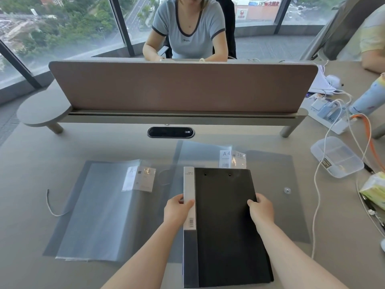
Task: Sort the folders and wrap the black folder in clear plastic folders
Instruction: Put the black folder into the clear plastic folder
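The black folder (227,226) with a white and grey spine label lies lengthwise in front of me, held at both long edges. My left hand (177,209) grips its spine edge and my right hand (261,209) grips its right edge. A clear plastic folder (100,211) with an A4 label lies flat on the table to the left. Another clear plastic folder (277,197) with a snap button lies under and behind the black folder, reaching to the right.
A brown desk divider (183,88) on a grey shelf crosses the table (25,205) behind the folders. At right are a clear plastic box (337,156), white and orange cables (368,130), a tissue pack (375,190) and a bottle (370,97). A person (187,30) sits opposite.
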`<state>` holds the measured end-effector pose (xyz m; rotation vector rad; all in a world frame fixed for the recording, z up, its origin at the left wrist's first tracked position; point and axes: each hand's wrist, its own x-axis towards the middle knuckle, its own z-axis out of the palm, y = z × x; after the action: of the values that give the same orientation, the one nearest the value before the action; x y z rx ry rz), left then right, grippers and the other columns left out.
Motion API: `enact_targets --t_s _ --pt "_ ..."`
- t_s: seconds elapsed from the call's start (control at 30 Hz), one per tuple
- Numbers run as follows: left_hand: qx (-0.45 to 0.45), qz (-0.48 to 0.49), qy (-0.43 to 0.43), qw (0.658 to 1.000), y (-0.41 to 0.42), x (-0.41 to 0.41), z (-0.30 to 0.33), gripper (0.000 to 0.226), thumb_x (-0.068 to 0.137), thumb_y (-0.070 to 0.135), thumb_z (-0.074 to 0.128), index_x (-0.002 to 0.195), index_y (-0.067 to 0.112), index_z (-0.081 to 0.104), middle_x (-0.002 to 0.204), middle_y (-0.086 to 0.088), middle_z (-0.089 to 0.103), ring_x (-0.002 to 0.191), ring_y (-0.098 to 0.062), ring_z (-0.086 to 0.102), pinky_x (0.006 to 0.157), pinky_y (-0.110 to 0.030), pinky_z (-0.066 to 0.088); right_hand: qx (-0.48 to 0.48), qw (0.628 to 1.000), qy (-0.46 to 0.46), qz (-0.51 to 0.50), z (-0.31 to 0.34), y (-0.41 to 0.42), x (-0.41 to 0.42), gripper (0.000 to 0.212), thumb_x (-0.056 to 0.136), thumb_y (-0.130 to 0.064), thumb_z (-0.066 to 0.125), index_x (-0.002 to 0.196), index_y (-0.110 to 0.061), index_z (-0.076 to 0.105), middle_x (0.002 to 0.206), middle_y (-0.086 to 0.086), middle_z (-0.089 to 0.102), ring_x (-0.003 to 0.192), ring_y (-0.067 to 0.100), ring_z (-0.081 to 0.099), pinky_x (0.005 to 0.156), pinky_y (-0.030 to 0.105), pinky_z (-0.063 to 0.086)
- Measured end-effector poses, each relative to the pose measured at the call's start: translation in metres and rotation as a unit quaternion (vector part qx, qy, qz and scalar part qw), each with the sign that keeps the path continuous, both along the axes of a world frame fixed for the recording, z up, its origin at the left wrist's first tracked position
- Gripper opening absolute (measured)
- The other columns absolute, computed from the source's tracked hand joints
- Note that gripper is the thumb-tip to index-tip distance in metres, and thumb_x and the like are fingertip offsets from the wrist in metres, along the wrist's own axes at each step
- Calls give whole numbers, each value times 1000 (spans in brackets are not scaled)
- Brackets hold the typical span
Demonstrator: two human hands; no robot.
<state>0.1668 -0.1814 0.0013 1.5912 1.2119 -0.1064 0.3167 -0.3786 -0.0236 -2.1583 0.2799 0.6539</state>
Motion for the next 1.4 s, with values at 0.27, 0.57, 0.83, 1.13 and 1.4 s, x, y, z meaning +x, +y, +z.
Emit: enact_targets --t_s 0.27,0.57,0.83,1.13,1.4 --pt "-11 10 -23 1000 -13 -1 -2 10 94 29 61 104 27 62 86 12 67 77 -11 67 64 -26 55 -83 995 -34 37 5 -4 -1 18 85 -16 50 94 -22 64 91 3 68 80 28 63 71 36 51" --pt "11 21 -25 999 -3 -5 3 48 93 36 63 137 17 55 122 -1 66 108 -20 65 92 -32 54 -163 977 -129 41 30 20 -12 41 87 -26 58 128 -21 57 123 11 55 116 33 52 100 48 44" --pt "113 51 -25 992 53 -34 18 46 91 29 60 135 15 57 134 -6 56 125 -23 51 103 -34 40 20 935 -276 222 71 124 -48 29 92 -11 56 120 -15 63 122 1 57 118 19 51 93 27 45" --pt "237 21 43 970 103 -74 8 56 91 34 61 144 21 47 152 -4 42 138 -26 36 111 -42 34 33 887 -216 407 64 211 -88 46 95 -16 47 140 -20 48 143 -5 48 131 18 43 105 33 39" --pt "233 -65 129 962 127 -98 -16 84 90 51 58 157 29 11 167 -5 5 154 -25 0 124 -46 8 -46 851 -115 511 40 273 -94 66 94 -24 47 155 -20 21 164 -4 15 147 19 26 114 35 29"
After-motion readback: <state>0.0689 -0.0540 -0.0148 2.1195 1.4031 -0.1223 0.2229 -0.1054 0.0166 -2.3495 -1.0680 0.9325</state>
